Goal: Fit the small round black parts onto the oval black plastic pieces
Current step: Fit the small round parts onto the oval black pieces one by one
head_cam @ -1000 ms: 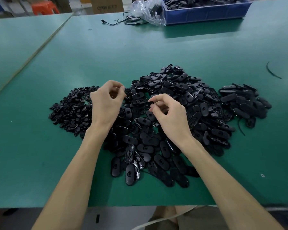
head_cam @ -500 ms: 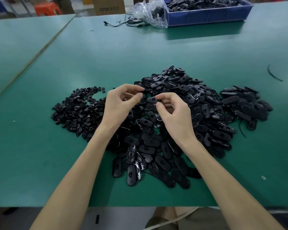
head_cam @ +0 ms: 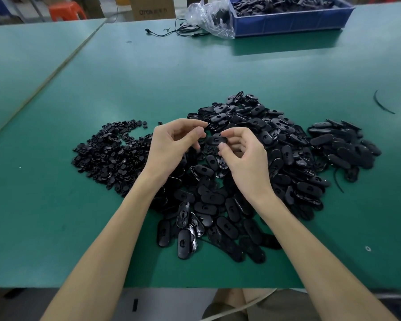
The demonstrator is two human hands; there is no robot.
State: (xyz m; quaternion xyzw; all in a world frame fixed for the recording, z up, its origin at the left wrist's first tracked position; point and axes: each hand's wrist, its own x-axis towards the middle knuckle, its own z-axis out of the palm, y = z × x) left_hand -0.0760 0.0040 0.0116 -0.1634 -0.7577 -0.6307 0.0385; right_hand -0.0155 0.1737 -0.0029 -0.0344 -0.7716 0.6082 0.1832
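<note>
The right hand (head_cam: 243, 158) pinches an oval piece (head_cam: 216, 140) at three o'clock from the curled left hand (head_cam: 171, 145), whose hold is unclear; green bench (head_cam: 218, 66).

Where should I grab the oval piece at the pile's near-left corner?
Pinch the oval piece across its narrow middle, by the two long edges, coming from above. It lies flat, pointing away from you, with bare mat on its left.

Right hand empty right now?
No, the right hand pinches an oval piece between thumb and forefinger.
</note>
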